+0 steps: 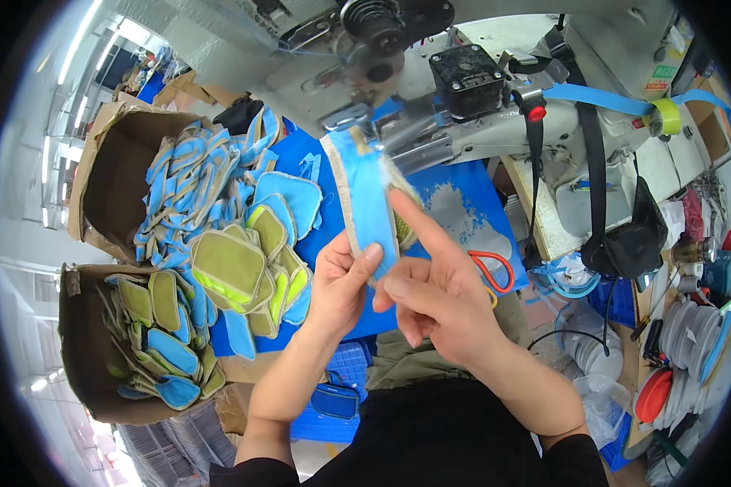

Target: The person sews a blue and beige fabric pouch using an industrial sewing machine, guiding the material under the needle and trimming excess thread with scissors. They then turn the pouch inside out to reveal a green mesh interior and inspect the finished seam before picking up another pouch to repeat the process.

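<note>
The left hand point(339, 280) pinches a blue pad point(368, 199) by the twelve-o'clock sewing machine point(503, 131), the half-open right hand point(451, 308), seemingly empty, pointing at its edge: apparently edge-guiding, which calls for steady alignment.

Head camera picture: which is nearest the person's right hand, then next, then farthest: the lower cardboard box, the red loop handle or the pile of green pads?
From the right hand:
1. Red loop handle, just to its right.
2. Pile of green pads, left, past the other hand.
3. Lower cardboard box, far left.
</note>
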The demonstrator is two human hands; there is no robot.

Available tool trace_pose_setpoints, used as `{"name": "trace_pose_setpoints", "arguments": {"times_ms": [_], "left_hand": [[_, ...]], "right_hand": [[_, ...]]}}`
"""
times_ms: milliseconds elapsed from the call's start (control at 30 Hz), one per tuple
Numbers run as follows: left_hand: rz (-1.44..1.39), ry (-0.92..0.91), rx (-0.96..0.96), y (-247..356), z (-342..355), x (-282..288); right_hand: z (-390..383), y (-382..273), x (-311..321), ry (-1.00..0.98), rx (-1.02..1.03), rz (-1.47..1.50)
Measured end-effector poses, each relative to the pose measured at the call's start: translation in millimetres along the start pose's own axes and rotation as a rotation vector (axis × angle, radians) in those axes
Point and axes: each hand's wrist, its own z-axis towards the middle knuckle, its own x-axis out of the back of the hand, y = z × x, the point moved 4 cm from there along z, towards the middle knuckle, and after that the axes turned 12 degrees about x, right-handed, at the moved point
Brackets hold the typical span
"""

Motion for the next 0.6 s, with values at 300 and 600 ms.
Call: {"name": "trace_pose_setpoints", "arguments": {"times_ms": [300,600], "left_hand": [[0.006,-0.03,-0.079,-8.3,3.7,10.6],[0.013,-0.065,-0.064,-11.5,5.4,13.0]], "right_hand": [[23.8,-8.5,1.2,-0.029,0.023,-0.033],[22.9,-11.5,-1.2,-0.024,-0.004,-0.064]]}}
